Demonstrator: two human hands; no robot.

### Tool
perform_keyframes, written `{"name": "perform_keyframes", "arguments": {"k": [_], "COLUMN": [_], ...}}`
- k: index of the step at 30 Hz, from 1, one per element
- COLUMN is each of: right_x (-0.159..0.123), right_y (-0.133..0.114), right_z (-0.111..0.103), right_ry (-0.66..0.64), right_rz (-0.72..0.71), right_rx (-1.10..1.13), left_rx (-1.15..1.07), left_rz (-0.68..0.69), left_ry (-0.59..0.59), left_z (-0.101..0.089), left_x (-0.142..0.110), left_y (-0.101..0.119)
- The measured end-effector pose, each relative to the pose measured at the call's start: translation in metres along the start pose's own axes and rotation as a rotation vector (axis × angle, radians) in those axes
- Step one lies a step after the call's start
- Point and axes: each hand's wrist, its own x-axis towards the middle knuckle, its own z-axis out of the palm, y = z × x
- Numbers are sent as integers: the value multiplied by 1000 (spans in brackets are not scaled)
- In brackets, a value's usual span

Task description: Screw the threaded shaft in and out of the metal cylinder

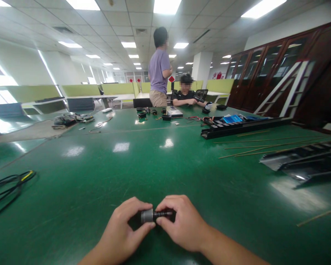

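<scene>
Between my two hands lies a small part made of a grey metal cylinder (146, 216) and a dark, ringed shaft (165, 214), the two in line just above the green table. The thumb and fingers of my left hand (123, 224) pinch the cylinder. My right hand (183, 221) closes its thumb and forefinger round the shaft, close beside the cylinder. Whether cylinder and shaft are joined, I cannot tell.
On the green table (107, 165), a coiled black cable (11, 187) lies at the left. Black metal channels (245, 127) and several thin rods (253, 149) lie at the right. Small black parts (167, 117) sit at the far side, near a seated person (186, 95) and a standing person (159, 70).
</scene>
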Motion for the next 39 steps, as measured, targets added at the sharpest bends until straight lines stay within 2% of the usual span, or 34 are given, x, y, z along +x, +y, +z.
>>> {"name": "perform_keyframes", "arguments": {"k": [39], "right_x": [0], "right_y": [-2], "right_z": [-2], "right_ry": [-2], "right_rz": [-11], "right_rx": [-9], "left_rx": [28], "left_rz": [1], "left_ry": [12], "left_z": [-3], "left_x": [-2], "left_y": [-2]}}
